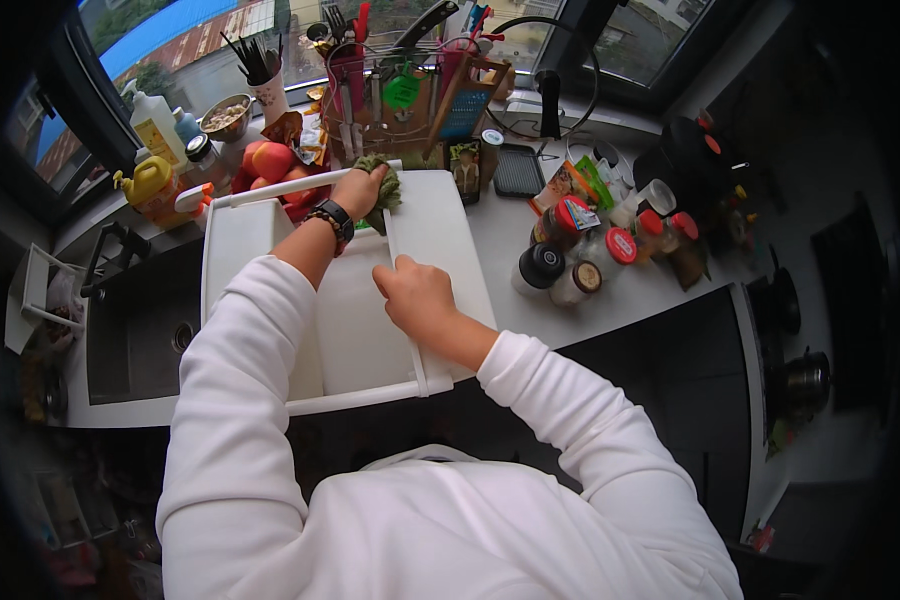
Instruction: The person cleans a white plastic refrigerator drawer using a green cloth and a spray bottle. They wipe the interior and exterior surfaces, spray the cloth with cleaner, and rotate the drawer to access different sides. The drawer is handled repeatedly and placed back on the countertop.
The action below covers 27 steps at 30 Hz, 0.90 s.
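A large white plastic storage bin or rack [364,330] lies across the counter and partly over the sink's right side. My left hand [360,193], with a dark watch and a beaded bracelet on the wrist, presses a crumpled green cloth [387,196] against the bin's far rim. Nearer to me, my right hand [421,294] is curled at the raised edge on the bin's right part, its fingers bent around that edge. The palm side of both hands is hidden.
A dark sink [131,330] with a black faucet [112,251] is at left. Red-lidded jars [621,251] and other containers crowd the counter at right. Behind the bin stand peaches [270,161], a utensil rack [375,105] and a framed picture or phone [464,171]. A window lies beyond.
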Available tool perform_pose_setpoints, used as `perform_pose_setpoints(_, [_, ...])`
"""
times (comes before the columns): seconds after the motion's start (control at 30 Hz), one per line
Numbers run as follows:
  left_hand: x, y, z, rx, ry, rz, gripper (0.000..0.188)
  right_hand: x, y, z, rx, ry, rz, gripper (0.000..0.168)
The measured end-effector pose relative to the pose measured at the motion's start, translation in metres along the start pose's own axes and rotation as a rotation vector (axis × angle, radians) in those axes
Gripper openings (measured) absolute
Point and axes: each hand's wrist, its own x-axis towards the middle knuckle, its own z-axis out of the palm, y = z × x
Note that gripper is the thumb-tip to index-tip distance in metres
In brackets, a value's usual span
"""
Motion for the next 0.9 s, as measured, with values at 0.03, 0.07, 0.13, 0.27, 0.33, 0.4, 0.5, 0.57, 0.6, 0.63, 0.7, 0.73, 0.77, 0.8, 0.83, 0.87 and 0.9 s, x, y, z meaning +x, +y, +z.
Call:
perform_pose_setpoints(0.03, [-0.002, -0.003, 0.004, -0.22, -0.038, -0.138, 0.052, 0.001, 0.0, 0.001, -0.004, 0.006, -0.005, 0.014])
perform_pose_setpoints(0.07, [-0.007, 0.0, 0.011, -0.446, -0.086, -0.275, 0.053, 0.0, 0.003, 0.001, -0.002, 0.01, -0.001, 0.014])
perform_pose_setpoints(0.13, [-0.04, -0.004, 0.019, -0.576, -0.283, -0.342, 0.044, -0.002, 0.007, 0.002, 0.007, 0.021, 0.003, 0.013])
perform_pose_setpoints(0.27, [-0.086, 0.034, -0.004, -0.354, -0.458, -0.353, 0.039, -0.008, 0.008, 0.005, 0.013, 0.047, 0.022, 0.013])
perform_pose_setpoints(0.33, [-0.068, 0.012, 0.005, -0.28, -0.349, -0.217, 0.042, -0.006, 0.005, 0.004, 0.001, 0.051, -0.01, 0.013])
perform_pose_setpoints(0.4, [-0.021, -0.032, 0.012, -0.188, -0.132, -0.018, 0.048, -0.001, -0.005, 0.002, 0.005, 0.014, -0.03, 0.013])
perform_pose_setpoints(0.5, [-0.008, 0.023, -0.001, 0.306, 0.022, 0.003, 0.046, -0.004, 0.004, 0.0, -0.005, 0.006, -0.005, 0.013])
perform_pose_setpoints(0.57, [-0.017, 0.018, -0.007, 0.446, -0.123, 0.148, 0.043, -0.005, 0.002, 0.001, 0.001, 0.02, -0.018, 0.013])
perform_pose_setpoints(0.6, [-0.026, 0.025, -0.009, 0.511, -0.204, 0.227, 0.041, -0.004, 0.005, 0.002, -0.007, 0.03, -0.02, 0.013])
perform_pose_setpoints(0.63, [-0.045, 0.029, -0.008, 0.56, -0.321, 0.299, 0.036, -0.005, 0.008, 0.003, -0.014, 0.039, -0.022, 0.013])
perform_pose_setpoints(0.7, [-0.075, 0.035, -0.004, 0.485, -0.447, 0.284, 0.032, -0.009, 0.012, 0.007, -0.001, 0.063, -0.023, 0.013])
perform_pose_setpoints(0.73, [-0.079, 0.035, -0.002, 0.37, -0.446, 0.177, 0.031, -0.01, 0.014, 0.008, 0.005, 0.079, -0.026, 0.013])
perform_pose_setpoints(0.77, [-0.077, 0.026, -0.001, 0.305, -0.393, 0.202, 0.032, -0.01, 0.009, 0.008, 0.012, 0.064, -0.023, 0.013])
perform_pose_setpoints(0.8, [-0.066, 0.012, 0.002, 0.239, -0.328, 0.235, 0.032, -0.006, 0.006, 0.005, 0.01, 0.055, -0.028, 0.013])
perform_pose_setpoints(0.83, [-0.053, 0.004, 0.004, 0.166, -0.276, 0.271, 0.033, -0.006, 0.005, 0.004, 0.005, 0.039, -0.021, 0.013])
perform_pose_setpoints(0.87, [-0.037, 0.015, -0.005, 0.343, -0.301, 0.346, 0.037, -0.008, 0.006, 0.003, -0.005, 0.015, -0.006, 0.014])
perform_pose_setpoints(0.9, [-0.015, 0.012, -0.008, 0.302, -0.191, 0.263, 0.038, -0.007, 0.002, 0.0, -0.013, -0.007, -0.007, 0.014])
